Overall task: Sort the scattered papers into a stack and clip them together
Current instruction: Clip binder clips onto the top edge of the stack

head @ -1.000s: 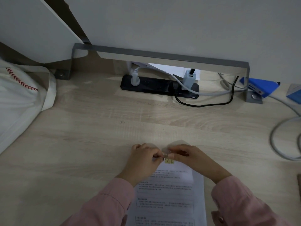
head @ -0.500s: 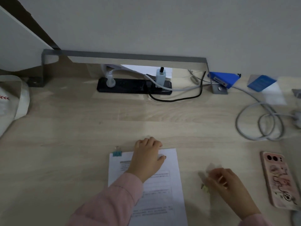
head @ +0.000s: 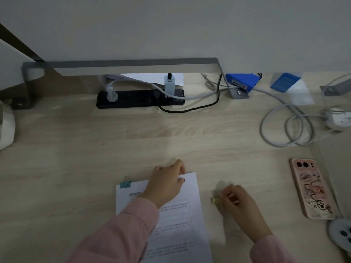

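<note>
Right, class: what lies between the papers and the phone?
Head view: the right hand, holding a small yellowish clip, sits between papers and phone; the rest is bare desk.

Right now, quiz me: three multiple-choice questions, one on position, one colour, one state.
1. Where on the paper stack is the teal binder clip? A top left corner; B top right corner; C bottom edge.
2. The phone case is: A black; B pink; C green.
3. The right hand is: A flat on the stack; B gripping the phone; C pinching a yellowish clip.
Answers: A, it bites that corner; B, clearly pink; C, fingertips close on it beside the stack.
</note>
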`<state>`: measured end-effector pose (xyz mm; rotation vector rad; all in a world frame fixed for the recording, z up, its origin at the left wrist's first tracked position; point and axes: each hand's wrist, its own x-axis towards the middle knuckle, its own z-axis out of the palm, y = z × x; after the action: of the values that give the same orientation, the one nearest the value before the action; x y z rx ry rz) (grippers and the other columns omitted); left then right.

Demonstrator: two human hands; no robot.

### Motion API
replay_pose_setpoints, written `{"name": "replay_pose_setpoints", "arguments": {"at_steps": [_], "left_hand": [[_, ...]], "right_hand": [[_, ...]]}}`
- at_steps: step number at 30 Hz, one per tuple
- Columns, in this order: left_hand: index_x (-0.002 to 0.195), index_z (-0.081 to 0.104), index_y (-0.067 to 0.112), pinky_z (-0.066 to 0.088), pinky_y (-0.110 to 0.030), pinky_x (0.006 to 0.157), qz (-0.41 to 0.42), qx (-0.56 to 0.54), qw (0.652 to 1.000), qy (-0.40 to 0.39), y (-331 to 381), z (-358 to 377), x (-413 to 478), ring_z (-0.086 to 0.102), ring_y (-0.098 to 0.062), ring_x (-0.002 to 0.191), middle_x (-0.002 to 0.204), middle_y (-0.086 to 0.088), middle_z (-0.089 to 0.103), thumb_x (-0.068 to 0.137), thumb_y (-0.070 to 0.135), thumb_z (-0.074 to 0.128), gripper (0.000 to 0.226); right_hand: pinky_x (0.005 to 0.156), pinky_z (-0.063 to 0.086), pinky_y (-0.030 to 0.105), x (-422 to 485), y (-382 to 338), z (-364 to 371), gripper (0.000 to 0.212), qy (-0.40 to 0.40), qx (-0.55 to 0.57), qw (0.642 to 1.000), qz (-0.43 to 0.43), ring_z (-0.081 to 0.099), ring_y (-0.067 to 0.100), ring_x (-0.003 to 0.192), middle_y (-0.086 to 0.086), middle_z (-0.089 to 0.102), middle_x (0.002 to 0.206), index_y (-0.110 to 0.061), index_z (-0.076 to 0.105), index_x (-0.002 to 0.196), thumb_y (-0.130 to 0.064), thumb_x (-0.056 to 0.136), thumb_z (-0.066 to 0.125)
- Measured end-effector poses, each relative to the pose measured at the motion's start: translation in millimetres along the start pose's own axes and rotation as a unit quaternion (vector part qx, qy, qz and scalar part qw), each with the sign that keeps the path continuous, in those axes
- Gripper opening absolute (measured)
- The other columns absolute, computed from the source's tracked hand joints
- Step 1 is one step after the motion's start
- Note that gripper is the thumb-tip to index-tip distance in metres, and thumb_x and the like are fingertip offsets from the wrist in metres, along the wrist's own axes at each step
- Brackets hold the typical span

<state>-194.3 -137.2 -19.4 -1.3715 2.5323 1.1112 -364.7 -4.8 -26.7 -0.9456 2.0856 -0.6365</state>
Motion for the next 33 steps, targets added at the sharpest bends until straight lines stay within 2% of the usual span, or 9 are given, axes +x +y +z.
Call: {"name": "replay_pose_setpoints", "arguments": {"at_steps": [3,5,9,14,17,22,27,29,33], "left_hand": [[0.094,0.051,0.023,0.027,-0.026,0.101,0.013,-0.003,1.0,-0.004,-8,3,-3,0.041,-0.002,0.065,0.084,0.015,0.053,0.094,0.014,0.039,0.015],[0.097,0.058,0.023,0.023,-0.021,0.1,0.013,-0.01,1.0,-0.002,-12,4,-6,0.044,-0.003,0.076,0.091,0.016,0.052,0.094,0.013,0.039,0.022],[0.1,0.062,0.023,0.019,-0.02,0.101,0.006,-0.037,0.999,-0.003,-18,3,-10,0.053,-0.008,0.1,0.111,0.011,0.056,0.093,0.013,0.04,0.025],[0.1,0.064,0.022,0.022,-0.02,0.102,0.0,-0.064,0.998,-0.005,-22,0,-13,0.055,-0.01,0.1,0.112,0.011,0.057,0.094,0.014,0.041,0.026],[0.101,0.065,0.022,0.022,-0.02,0.103,-0.006,-0.076,0.997,0.0,-25,0,-13,0.054,-0.008,0.101,0.112,0.012,0.059,0.095,0.017,0.042,0.024],[0.098,0.065,0.022,0.023,-0.021,0.099,-0.014,-0.089,0.996,0.007,-26,1,-11,0.055,-0.007,0.1,0.106,0.013,0.061,0.089,0.045,0.05,0.028],[0.099,0.066,0.027,0.021,-0.024,0.106,-0.011,-0.101,0.995,-0.013,-31,-2,-10,0.051,-0.003,0.105,0.108,0.015,0.06,0.08,0.058,0.055,0.038],[0.102,0.065,0.027,0.019,-0.024,0.107,-0.005,-0.084,0.996,-0.014,-32,-2,-11,0.05,-0.003,0.108,0.112,0.014,0.059,0.08,0.06,0.055,0.041],[0.098,0.067,0.029,0.022,-0.027,0.107,0.017,-0.107,0.994,-0.029,-30,-2,-11,0.052,-0.004,0.106,0.109,0.012,0.06,0.068,0.072,0.041,0.058]], "right_hand": [[0.065,0.045,0.022,8,-17,13,0.015,-0.007,-0.024,1.0,-0.015,0.059,0.013,0.07,-0.003,0.056,0.086,-0.019,0.056,0.075,-0.027,0.082,0.066],[0.068,0.049,0.031,10,-22,20,0.018,-0.011,-0.036,0.999,-0.01,0.06,0.013,0.072,-0.005,0.056,0.089,-0.019,0.054,0.083,-0.032,0.081,0.066],[0.076,0.052,0.044,12,-25,32,0.015,-0.021,-0.047,0.999,0.0,0.061,0.019,0.077,-0.002,0.061,0.085,-0.019,0.051,0.089,-0.014,0.082,0.063],[0.065,0.044,0.029,20,-42,34,0.024,0.004,-0.037,0.999,-0.01,0.057,0.012,0.073,-0.006,0.056,0.078,-0.028,0.044,0.1,-0.026,0.084,0.063],[0.065,0.045,0.025,30,-44,38,0.008,-0.008,-0.087,0.995,-0.045,0.058,0.015,0.075,-0.004,0.058,0.082,-0.022,0.054,0.08,-0.021,0.085,0.061],[0.058,0.043,0.015,30,-52,37,0.024,-0.021,-0.045,0.997,-0.063,0.056,0.009,0.065,-0.005,0.06,0.074,-0.025,0.053,0.067,-0.011,0.085,0.06],[0.064,0.048,0.026,26,-61,28,0.017,-0.012,-0.045,0.994,-0.103,0.058,0.011,0.068,-0.001,0.064,0.073,-0.019,0.057,0.07,-0.011,0.084,0.062],[0.062,0.047,0.024,28,-66,23,0.014,-0.003,-0.032,0.994,-0.104,0.058,0.01,0.069,-0.003,0.065,0.072,-0.017,0.059,0.07,-0.014,0.083,0.063],[0.061,0.042,0.018,25,-79,34,0.02,-0.116,0.037,0.989,-0.086,0.056,0.008,0.064,-0.004,0.064,0.065,-0.017,0.058,0.064,-0.013,0.082,0.066]]}}
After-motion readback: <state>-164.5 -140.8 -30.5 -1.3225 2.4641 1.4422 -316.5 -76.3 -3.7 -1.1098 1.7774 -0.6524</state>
